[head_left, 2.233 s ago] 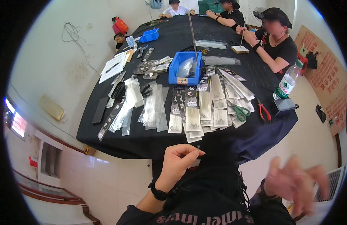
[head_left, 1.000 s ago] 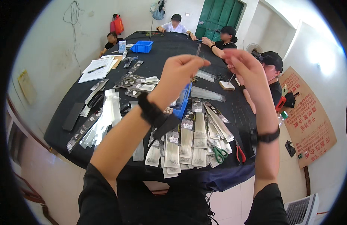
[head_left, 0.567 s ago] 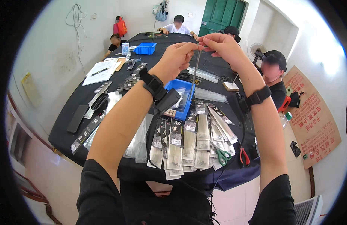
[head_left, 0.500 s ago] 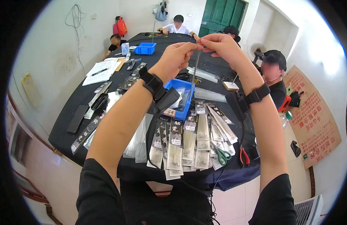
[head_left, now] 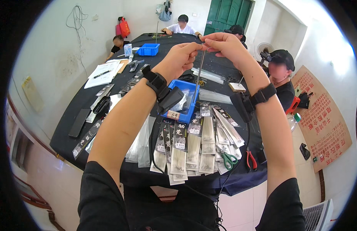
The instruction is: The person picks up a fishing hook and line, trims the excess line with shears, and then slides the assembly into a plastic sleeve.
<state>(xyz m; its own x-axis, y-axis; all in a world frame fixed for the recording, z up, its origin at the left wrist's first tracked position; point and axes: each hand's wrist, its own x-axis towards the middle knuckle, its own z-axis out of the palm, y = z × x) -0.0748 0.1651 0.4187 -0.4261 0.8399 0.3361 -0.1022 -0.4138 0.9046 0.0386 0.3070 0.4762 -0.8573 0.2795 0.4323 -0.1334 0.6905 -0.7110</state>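
Both my hands are raised over the dark table, fingertips meeting at the top of a thin upright metal rod (head_left: 200, 67). My left hand (head_left: 185, 53) is closed in a pinch from the left. From the right, my right hand (head_left: 220, 43) pinches at the same spot; whatever lies between the fingertips is too small to make out. Behind the rod's lower part is a blue tray (head_left: 193, 109) with clear plastic bags (head_left: 181, 101) in it. Nearer me, several flat packets with black headers and pale cards (head_left: 194, 148) lie in overlapping rows.
Green-handled scissors (head_left: 228, 159) and red-handled pliers (head_left: 251, 161) lie at the near right. Clear plastic sleeves (head_left: 141, 144) are left of the packets. Papers (head_left: 99, 75) and a second blue tray (head_left: 148, 49) lie farther off. Several people sit around the table, one person (head_left: 283, 77) at the right.
Almost nothing differs. Both hands remain pinched at the rod's top, and the whole view has shifted very slightly.
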